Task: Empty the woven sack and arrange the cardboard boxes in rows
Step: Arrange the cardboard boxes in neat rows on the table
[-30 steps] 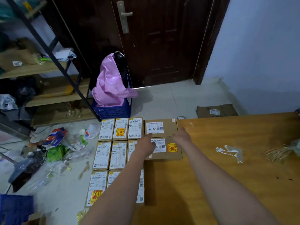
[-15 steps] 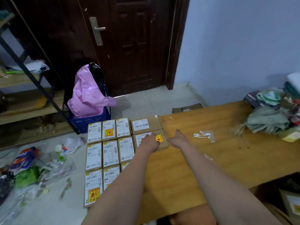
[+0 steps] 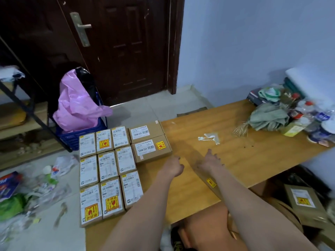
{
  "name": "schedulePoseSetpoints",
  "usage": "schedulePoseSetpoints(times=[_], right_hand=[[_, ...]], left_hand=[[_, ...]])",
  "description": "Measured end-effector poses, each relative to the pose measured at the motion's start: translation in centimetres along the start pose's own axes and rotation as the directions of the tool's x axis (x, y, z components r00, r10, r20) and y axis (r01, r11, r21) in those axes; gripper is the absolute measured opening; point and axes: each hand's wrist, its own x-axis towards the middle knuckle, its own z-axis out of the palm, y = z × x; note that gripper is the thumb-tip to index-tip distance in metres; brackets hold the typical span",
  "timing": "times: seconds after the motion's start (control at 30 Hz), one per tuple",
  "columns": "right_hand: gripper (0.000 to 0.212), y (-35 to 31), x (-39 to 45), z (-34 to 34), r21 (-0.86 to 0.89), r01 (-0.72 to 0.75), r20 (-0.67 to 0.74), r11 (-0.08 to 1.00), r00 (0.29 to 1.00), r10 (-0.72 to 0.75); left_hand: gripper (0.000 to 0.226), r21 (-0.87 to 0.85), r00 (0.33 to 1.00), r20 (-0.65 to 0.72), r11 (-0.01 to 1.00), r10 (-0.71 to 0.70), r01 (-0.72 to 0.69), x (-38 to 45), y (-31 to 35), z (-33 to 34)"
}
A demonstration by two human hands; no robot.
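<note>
On the table (image 3: 244, 156) lie eleven cardboard boxes (image 3: 108, 165), hands (image 3: 192, 165) empty.

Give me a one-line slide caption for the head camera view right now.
Both empty hands, left hand and right hand, hover above the wooden table beside labelled cardboard boxes arranged in rows.

Eleven brown cardboard boxes (image 3: 108, 167) lie in rows at the left end of the wooden bench (image 3: 253, 147). Both hands hover empty just right of them: left hand (image 3: 173, 166) loosely curled, right hand (image 3: 211, 162) spread.
</note>
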Motion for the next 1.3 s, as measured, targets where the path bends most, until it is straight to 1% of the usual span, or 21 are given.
schedulePoseSetpoints(times=[0.1, 0.23, 0.3, 0.43, 0.53, 0.6, 0.67, 0.73, 0.8, 0.87, 0.93, 1.0, 1.07, 1.1, 1.13, 1.2, 1.27, 1.3], right_hand=[[0.107, 1.5, 0.7, 0.1, -0.043, -0.084, 0.008, 0.996, 0.996, 0.085], [0.124, 3.4, 2.3, 0.8, -0.101, -0.071, 0.086, 0.992, 0.993, 0.080], [0.126, 3.7, 3.0, 0.9, -0.146, -0.055, 0.114, 0.988, 0.991, 0.072], [0.120, 3.7, 3.8, 1.1, -0.190, -0.029, 0.140, 0.981, 0.989, 0.056], [0.106, 3.8, 4.2, 1.1, -0.190, -0.010, 0.128, 0.982, 0.991, 0.035], [0.096, 3.4, 4.4, 0.8, -0.196, 0.010, 0.124, 0.981, 0.992, 0.014], [0.094, 2.2, 4.4, 0.4, -0.171, 0.028, 0.117, 0.985, 0.993, -0.008], [0.104, 0.4, 4.0, -0.2, -0.132, 0.071, 0.120, 0.989, 0.991, -0.055], [0.109, -1.7, 3.5, -0.6, -0.083, 0.129, 0.094, 0.988, 0.988, -0.121], [0.115, -3.6, 2.7, -0.8, -0.044, 0.161, 0.084, 0.986, 0.984, -0.157], [0.120, -5.3, 1.7, -1.1, -0.028, 0.158, 0.073, 0.987, 0.985, -0.156], [0.118, -6.8, 1.4, -1.0, 0.020, 0.152, 0.052, 0.988, 0.987, -0.152], [0.110, -7.7, 1.0, -0.9, 0.028, 0.184, 0.071, 0.983, 0.980, -0.186], [0.099, -8.0, 0.8, -0.9, 0.040, 0.219, 0.090, 0.975, 0.971, -0.222], [0.084, -8.3, 0.6, -0.9, 0.081, 0.255, 0.107, 0.964, 0.959, -0.262], [0.056, -8.6, 0.0, -1.2, 0.256, 0.289, 0.133, 0.922, 0.935, -0.330], [0.040, -9.0, -0.6, -1.3, 0.431, 0.268, 0.180, 0.862, 0.910, -0.373], [0.036, -9.2, -1.0, -1.3, 0.481, 0.260, 0.218, 0.837, 0.890, -0.402]], left_hand=[[0.052, -0.018, 0.999, 0.024, 0.999, -0.034, 0.034, 0.0, 0.4, 0.6], [0.053, -0.007, 0.997, 0.021, 0.997, -0.078, 0.078, 0.2, 0.7, 0.7], [0.053, -0.020, 0.995, 0.017, 0.995, -0.102, 0.103, 0.2, 0.8, 0.9], [0.053, -0.059, 0.987, 0.013, 0.985, -0.161, 0.161, 0.1, 0.7, 1.2], [0.052, -0.091, 0.981, 0.001, 0.977, -0.194, 0.194, 0.2, 0.9, 1.1], [0.051, -0.149, 0.974, -0.002, 0.963, -0.228, 0.226, 0.0, 1.0, 1.0], [0.052, -0.264, 0.961, 0.013, 0.926, -0.276, 0.269, -0.2, 1.0, 0.9], [0.056, -0.396, 0.950, 0.088, 0.865, -0.299, 0.309, -0.7, 1.2, 0.6], [0.065, -0.479, 0.944, 0.221, 0.816, -0.243, 0.322, -1.2, 1.4, 0.3], [0.080, -0.547, 0.930, 0.331, 0.770, -0.161, 0.329, -1.6, 1.4, -0.1], [0.089, -0.613, 0.927, 0.355, 0.719, -0.120, 0.328, -1.7, 1.4, -0.7], [0.092, -0.673, 0.941, 0.320, 0.672, -0.110, 0.308, -1.8, 1.1, -1.2], [0.094, -0.716, 0.950, 0.293, 0.634, -0.104, 0.291, -1.9, 0.5, -1.6], [0.096, -0.732, 0.953, 0.281, 0.618, -0.109, 0.286, -2.1, 0.0, -1.8], [0.100, -0.746, 0.955, 0.271, 0.601, -0.121, 0.288, -2.2, -0.6, -2.0], [0.107, -0.765, 0.954, 0.252, 0.571, -0.160, 0.298, -2.6, -1.7, -2.3], [0.115, -0.791, 0.954, 0.221, 0.536, -0.202, 0.296, -2.9, -2.9, -2.5], [0.118, -0.802, 0.954, 0.206, 0.521, -0.218, 0.292, -3.2, -3.4, -2.6]])
